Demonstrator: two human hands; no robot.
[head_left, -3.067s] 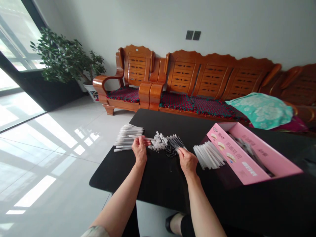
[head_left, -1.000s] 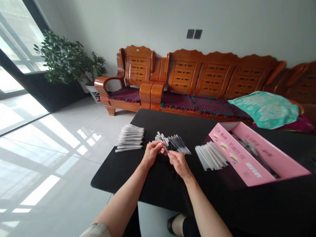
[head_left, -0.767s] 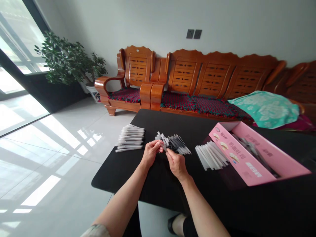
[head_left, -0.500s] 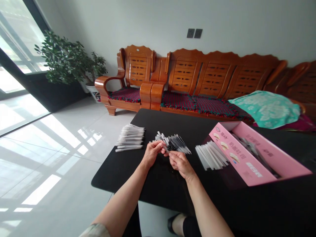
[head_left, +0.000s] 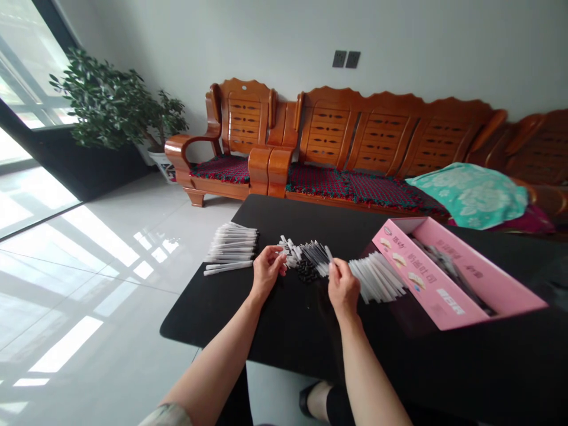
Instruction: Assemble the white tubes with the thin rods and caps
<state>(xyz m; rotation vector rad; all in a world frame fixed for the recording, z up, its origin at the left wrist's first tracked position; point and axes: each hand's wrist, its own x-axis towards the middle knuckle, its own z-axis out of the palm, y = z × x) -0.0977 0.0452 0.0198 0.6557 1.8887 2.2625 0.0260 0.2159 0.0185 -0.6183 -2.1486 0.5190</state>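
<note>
My right hand [head_left: 344,287] pinches a whitish, translucent pen barrel [head_left: 328,253] that tilts up from the fingertips. My left hand [head_left: 268,272] is closed, its fingertips curled together beside a small heap of white pen caps [head_left: 290,251]; whether something small is between them I cannot make out. Between my hands lie small black pen parts [head_left: 307,271] in a heap and a row of dark-tipped pen refills [head_left: 316,253]. A stack of capped white pens [head_left: 233,244] lies left of my left hand. Just right of my right hand, loose pen barrels [head_left: 377,277] are spread side by side.
A pink open box [head_left: 426,281] with dark contents stands on the right of the black table [head_left: 213,313]. Behind the table are a wooden armchair and bench [head_left: 328,127], with a turquoise cloth [head_left: 474,192] on the seat. A potted plant [head_left: 115,106] stands at left.
My hands were together over the table and have moved apart. The right hand has shifted right with a pen barrel; the left has drawn slightly left, beside the caps.
</note>
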